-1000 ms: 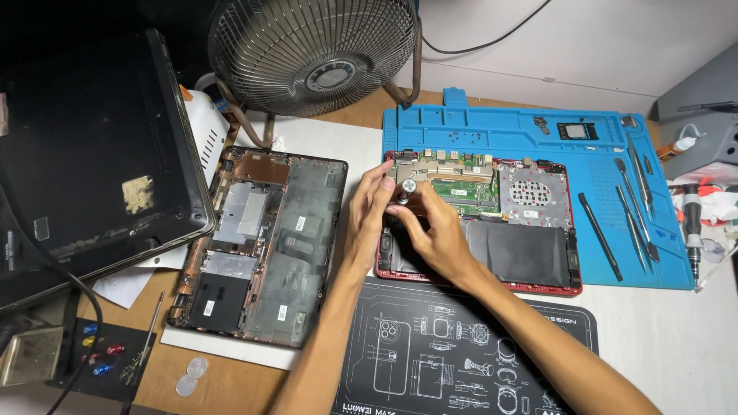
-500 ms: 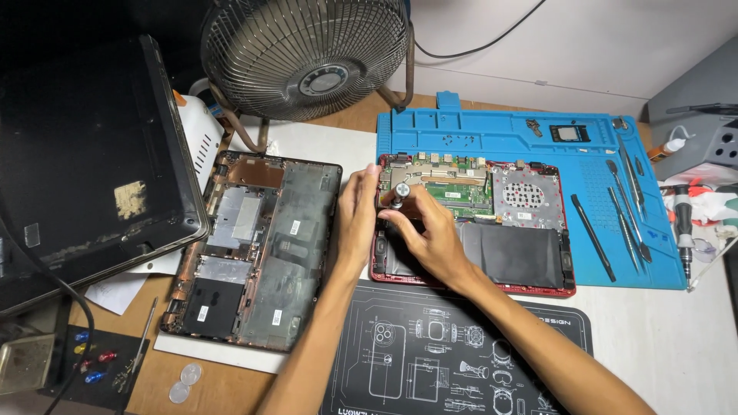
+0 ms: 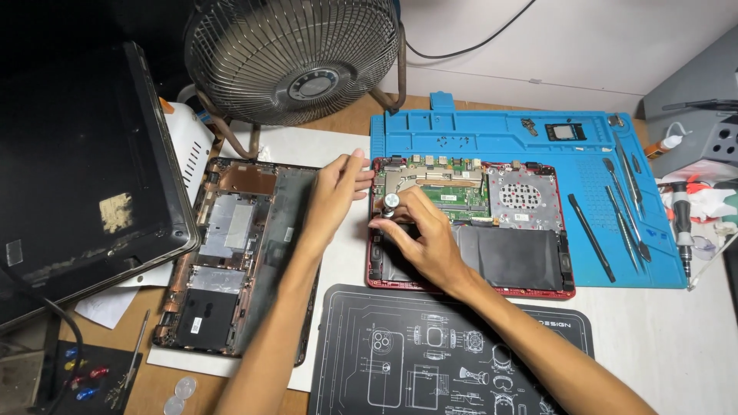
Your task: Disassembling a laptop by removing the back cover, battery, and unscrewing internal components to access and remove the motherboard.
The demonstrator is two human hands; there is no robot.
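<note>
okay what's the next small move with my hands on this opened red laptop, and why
Probably lift the small round part straight up. Your right hand pinches around it at the left end of the red laptop base, while your left hand steadies that edge, so the board stays undisturbed.

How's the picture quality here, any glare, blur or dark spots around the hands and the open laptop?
Head view: even, bright light on the open laptop and blue mat, with no strong glare; both the left hand and right hand look sharp, casting only soft shadows; the top left corner is very dark; the fan bulges slightly from wide-angle distortion.
</note>
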